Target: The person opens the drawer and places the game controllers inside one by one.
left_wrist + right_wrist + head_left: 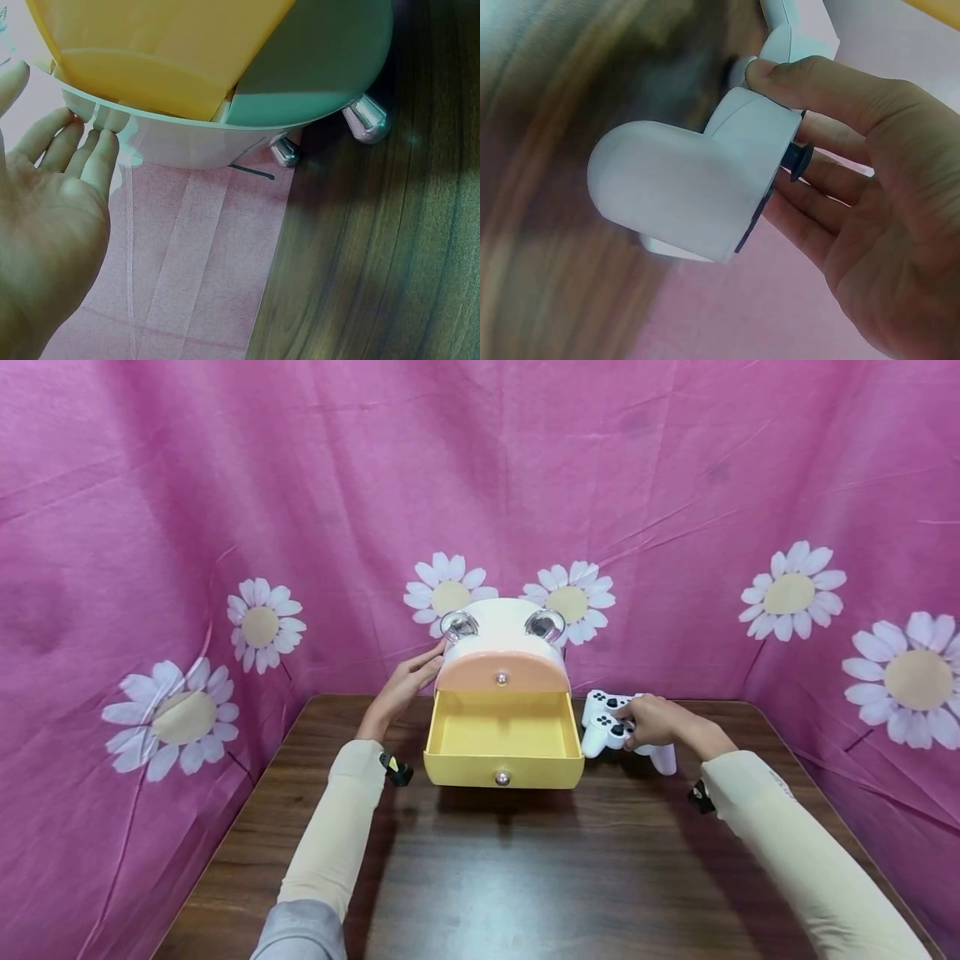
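A small drawer box (501, 631) with a white top, two shiny round eyes and a peach front panel stands at the back of the table. Its yellow drawer (504, 772) is pulled out, and I see nothing inside. With fingers nearly straight, my left hand (408, 685) touches the box's left side; the left wrist view shows the fingertips against the white wall. Right of the box, my right hand (667, 724) pinches a white game controller (597, 742) between thumb and fingers. A second white controller (596, 697) shows just behind it, partly hidden.
The brown wooden table (480, 877) extends in front of the box. A pink curtain (360, 510) with white daisies hangs around the back and sides. Short silver feet (366, 120) hold the box up.
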Demonstrator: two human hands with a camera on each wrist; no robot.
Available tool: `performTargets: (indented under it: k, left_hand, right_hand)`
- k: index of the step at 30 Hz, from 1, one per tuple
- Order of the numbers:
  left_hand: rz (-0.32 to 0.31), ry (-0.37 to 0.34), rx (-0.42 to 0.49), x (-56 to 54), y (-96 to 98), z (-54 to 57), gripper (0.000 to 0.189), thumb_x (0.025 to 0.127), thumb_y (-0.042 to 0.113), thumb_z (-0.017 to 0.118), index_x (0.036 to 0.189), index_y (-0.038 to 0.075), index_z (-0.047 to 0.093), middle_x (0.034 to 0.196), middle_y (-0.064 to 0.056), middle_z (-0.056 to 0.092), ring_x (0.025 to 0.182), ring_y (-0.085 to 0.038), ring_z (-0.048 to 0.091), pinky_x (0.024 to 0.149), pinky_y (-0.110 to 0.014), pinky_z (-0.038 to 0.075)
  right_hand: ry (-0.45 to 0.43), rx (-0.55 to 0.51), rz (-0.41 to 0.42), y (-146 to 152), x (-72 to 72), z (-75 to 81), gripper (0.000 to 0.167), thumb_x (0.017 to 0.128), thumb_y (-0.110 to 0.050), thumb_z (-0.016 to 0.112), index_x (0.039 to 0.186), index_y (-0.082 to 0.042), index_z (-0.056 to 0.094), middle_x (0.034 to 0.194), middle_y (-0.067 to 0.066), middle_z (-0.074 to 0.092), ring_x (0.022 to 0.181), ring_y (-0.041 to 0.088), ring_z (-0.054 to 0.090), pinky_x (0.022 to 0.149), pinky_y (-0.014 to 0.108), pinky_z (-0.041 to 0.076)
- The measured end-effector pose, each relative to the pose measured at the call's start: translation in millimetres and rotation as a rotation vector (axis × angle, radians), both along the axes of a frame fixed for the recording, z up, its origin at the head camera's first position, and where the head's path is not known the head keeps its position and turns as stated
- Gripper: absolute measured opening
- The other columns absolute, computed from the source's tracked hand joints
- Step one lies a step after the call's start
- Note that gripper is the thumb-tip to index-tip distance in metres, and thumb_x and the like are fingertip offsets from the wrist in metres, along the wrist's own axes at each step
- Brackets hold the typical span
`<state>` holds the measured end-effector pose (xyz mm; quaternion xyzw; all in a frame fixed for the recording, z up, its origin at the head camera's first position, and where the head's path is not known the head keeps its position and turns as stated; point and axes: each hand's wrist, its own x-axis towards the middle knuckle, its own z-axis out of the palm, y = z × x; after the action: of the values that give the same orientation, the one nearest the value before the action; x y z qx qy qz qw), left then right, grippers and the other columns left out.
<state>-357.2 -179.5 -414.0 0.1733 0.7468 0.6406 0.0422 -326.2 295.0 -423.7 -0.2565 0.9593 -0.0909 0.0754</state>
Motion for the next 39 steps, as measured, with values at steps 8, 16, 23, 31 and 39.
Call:
performTargets:
  k: [8, 16, 23, 31, 39]
  left_hand:
    - [0.004, 0.006, -0.017, -0.4, 0.3, 1.6, 0.066, 0.109, 0.049, 0.059, 0.165, 0.019, 0.042, 0.172, 0.005, 0.040, 0.160, -0.016, 0.036, 0.132, -0.036, 0.035]
    - [0.007, 0.004, -0.020, 1.9, 0.0, 1.2, 0.060, 0.109, 0.048, 0.059, 0.163, 0.026, 0.045, 0.172, 0.008, 0.039, 0.160, -0.015, 0.035, 0.133, -0.035, 0.033]
    - [-0.006, 0.010, -0.013, 4.7, -1.4, -0.1, 0.059, 0.110, 0.044, 0.058, 0.163, 0.023, 0.044, 0.172, 0.007, 0.038, 0.160, -0.017, 0.036, 0.133, -0.034, 0.033]
    - [-0.007, -0.004, 0.021, 2.4, 0.0, -1.7, 0.060, 0.111, 0.041, 0.058, 0.164, 0.019, 0.043, 0.173, 0.005, 0.036, 0.160, -0.018, 0.034, 0.132, -0.033, 0.034]
    - [-0.023, -0.004, 0.029, 3.0, 1.0, 0.2, 0.060, 0.112, 0.040, 0.056, 0.165, 0.016, 0.041, 0.174, 0.004, 0.035, 0.161, -0.018, 0.033, 0.133, -0.035, 0.032]
  right_hand:
    - [0.034, 0.002, 0.004, -2.4, 6.5, 32.0, 0.055, 0.070, -0.020, 0.092, 0.121, -0.005, 0.080, 0.081, 0.000, 0.069, 0.071, 0.017, 0.055, 0.062, 0.034, 0.048]
    - [0.048, 0.006, 0.050, -11.4, 14.0, 64.6, 0.029, 0.070, -0.017, 0.091, 0.097, -0.018, 0.082, 0.072, -0.006, 0.063, 0.066, 0.013, 0.053, 0.057, 0.029, 0.044]
    - [0.050, 0.023, 0.083, -20.3, 20.7, 93.1, 0.021, 0.073, -0.020, 0.092, 0.089, -0.020, 0.078, 0.068, -0.005, 0.058, 0.063, 0.012, 0.050, 0.056, 0.029, 0.041]
    - [0.047, 0.031, 0.112, -30.5, 32.3, 120.6, 0.022, 0.075, -0.018, 0.090, 0.079, -0.022, 0.070, 0.064, -0.006, 0.051, 0.060, 0.009, 0.046, 0.054, 0.027, 0.037]
    - [0.063, 0.053, 0.138, -40.3, 39.6, 147.0, 0.019, 0.075, -0.017, 0.090, 0.085, -0.021, 0.074, 0.067, -0.005, 0.058, 0.062, 0.010, 0.050, 0.054, 0.028, 0.041]
